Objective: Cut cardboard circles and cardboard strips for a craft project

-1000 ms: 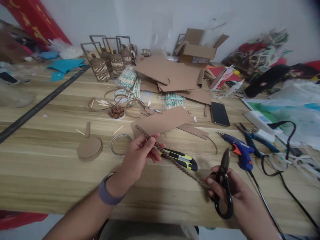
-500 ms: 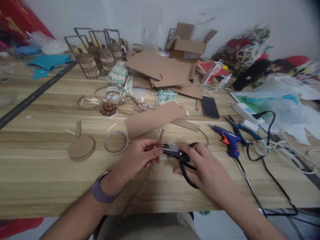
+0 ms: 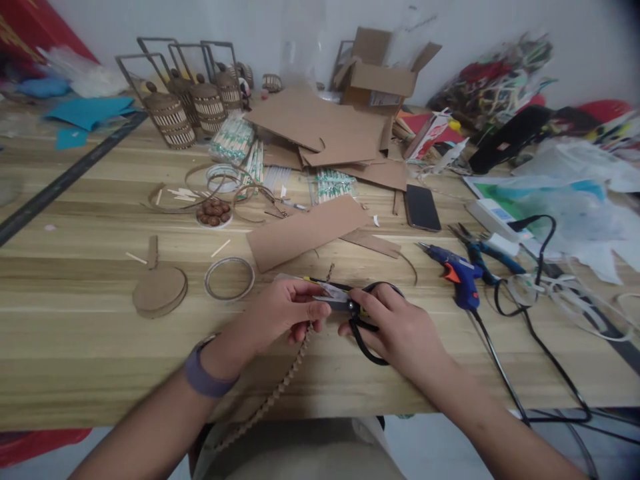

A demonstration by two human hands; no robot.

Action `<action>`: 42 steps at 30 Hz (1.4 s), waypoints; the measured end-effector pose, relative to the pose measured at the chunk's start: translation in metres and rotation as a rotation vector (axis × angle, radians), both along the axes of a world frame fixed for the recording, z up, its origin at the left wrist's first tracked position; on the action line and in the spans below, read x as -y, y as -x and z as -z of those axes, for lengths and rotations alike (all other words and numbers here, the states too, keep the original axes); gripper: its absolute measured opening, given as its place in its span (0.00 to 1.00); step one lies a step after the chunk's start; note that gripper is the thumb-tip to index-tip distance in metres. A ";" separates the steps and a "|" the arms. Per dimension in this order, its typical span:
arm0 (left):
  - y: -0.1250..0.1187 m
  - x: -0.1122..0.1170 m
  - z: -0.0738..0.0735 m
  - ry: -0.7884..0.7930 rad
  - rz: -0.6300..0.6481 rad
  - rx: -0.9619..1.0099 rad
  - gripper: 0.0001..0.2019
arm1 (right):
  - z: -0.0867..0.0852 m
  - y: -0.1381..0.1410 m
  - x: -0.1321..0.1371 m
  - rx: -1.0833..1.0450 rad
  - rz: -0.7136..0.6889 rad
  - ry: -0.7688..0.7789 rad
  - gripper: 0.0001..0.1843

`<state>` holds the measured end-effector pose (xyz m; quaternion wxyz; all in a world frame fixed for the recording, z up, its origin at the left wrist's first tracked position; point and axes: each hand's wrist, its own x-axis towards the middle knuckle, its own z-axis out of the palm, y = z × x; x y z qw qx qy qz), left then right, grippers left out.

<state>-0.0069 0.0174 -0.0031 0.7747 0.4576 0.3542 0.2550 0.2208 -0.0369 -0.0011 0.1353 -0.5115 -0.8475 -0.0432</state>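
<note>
The left hand (image 3: 280,317) has its grip closed, thumb against fingers, on a corrugated strip (image 3: 288,370). A short stub of the strip stands just above the fingers, and the long tail trails over the near edge of the desk (image 3: 100,360) and hangs below it. The right hand (image 3: 400,330) has its grip closed through the black loops of the scissors (image 3: 345,301), with the blades pointing left at the strip, right beside the left fingertips (blur hides how far apart the blades are). The main risk, as I judge it, is that closeness: if the strip slips or the blades drift left, a fingertip could be nicked. The unsupported tail could also pull the strip askew and make a slanted cut. A blue glue gun (image 3: 463,283) lies well off to the right. Half a second ago a longer piece of strip rose above the scissors. A second ago the scissors stood upright, away to the right, with the strip stretched between both hands.
</note>
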 end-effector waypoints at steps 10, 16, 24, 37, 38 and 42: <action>0.001 -0.001 0.005 0.007 0.065 0.031 0.26 | 0.003 0.003 0.001 -0.062 0.012 -0.006 0.25; 0.001 -0.001 0.005 -0.014 0.065 -0.036 0.24 | 0.004 0.002 0.003 -0.032 -0.027 -0.056 0.24; -0.001 -0.003 -0.001 -0.089 -0.101 -0.141 0.23 | -0.005 -0.038 -0.038 0.017 0.496 0.095 0.19; 0.083 -0.046 -0.112 -0.669 -0.167 -0.650 0.22 | -0.009 -0.048 -0.084 0.192 0.530 0.238 0.18; 0.087 -0.055 -0.109 -0.757 -0.098 -0.722 0.22 | -0.011 -0.040 -0.079 0.169 0.476 0.232 0.18; 0.098 -0.097 -0.071 -1.168 0.015 -1.030 0.19 | -0.012 -0.003 -0.059 0.001 0.037 0.404 0.21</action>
